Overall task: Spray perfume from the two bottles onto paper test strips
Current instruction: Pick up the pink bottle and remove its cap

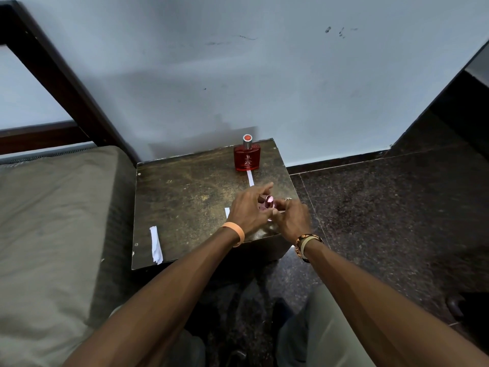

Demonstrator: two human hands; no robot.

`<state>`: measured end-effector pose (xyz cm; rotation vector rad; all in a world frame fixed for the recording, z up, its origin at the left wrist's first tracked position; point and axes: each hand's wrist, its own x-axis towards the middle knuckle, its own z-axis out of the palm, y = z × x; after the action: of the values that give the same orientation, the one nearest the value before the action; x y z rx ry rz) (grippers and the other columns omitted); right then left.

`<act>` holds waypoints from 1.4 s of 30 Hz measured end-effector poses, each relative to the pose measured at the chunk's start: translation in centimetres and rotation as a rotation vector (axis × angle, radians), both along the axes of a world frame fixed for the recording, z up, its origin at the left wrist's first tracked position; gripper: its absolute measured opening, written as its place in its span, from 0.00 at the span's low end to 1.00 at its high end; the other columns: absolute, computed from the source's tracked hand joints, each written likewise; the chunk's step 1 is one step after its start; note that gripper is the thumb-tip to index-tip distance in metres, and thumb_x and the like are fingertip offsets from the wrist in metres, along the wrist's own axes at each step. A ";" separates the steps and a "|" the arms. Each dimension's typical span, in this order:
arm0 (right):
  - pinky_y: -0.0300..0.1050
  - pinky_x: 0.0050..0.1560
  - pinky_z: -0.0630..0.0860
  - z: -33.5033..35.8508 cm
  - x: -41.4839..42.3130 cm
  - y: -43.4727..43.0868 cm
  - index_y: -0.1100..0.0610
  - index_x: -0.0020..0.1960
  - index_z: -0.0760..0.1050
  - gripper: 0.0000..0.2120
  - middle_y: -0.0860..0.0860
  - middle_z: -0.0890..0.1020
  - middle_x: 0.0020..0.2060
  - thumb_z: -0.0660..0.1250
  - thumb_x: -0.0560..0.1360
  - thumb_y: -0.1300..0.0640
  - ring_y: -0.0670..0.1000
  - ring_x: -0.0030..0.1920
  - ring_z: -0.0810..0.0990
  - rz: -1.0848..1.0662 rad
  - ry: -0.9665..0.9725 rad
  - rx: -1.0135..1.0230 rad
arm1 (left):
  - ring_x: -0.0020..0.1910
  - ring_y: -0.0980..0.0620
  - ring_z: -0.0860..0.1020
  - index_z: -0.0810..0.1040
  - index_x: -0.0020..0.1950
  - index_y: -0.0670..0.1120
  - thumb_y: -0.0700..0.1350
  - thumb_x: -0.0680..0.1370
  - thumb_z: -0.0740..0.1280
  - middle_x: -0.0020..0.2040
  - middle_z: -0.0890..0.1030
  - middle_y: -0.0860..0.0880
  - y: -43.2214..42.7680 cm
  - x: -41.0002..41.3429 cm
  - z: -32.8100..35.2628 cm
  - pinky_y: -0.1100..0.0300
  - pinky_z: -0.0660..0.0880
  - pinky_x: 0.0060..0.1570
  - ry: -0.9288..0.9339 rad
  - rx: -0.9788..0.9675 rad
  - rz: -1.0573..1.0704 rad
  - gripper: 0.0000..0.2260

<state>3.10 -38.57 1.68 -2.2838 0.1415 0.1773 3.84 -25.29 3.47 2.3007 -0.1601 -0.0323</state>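
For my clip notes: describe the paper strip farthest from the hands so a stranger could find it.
Find the small brown table beside the cushion. At its near left corner lies the paper strip, reaching the front edge. It lies alone, unlike the second strip by the red bottle and the third strip half hidden behind the left hand.

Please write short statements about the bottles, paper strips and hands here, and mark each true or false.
1. The red square glass perfume bottle stands upright near the far edge of the dark wooden table. True.
2. The left hand grips the red bottle. False: both it and the right hand hold the small pink perfume bottle.
3. A white paper strip lies in front of the red bottle. True.
4. A second white strip lies on the cushion. False: it lies near the table's front left corner.
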 end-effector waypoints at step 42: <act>0.46 0.57 0.79 7.6 -2.3 12.6 0.55 0.59 0.82 0.20 0.51 0.85 0.52 0.65 0.71 0.68 0.47 0.53 0.82 0.199 -0.183 0.276 | 0.45 0.56 0.83 0.84 0.52 0.45 0.35 0.68 0.77 0.47 0.85 0.49 12.1 -3.9 4.9 0.66 0.79 0.49 -0.112 -0.188 0.356 0.14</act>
<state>0.83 -25.96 9.32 -2.0233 -0.1949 0.0838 -0.01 -13.17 8.42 2.1126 0.1836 0.2818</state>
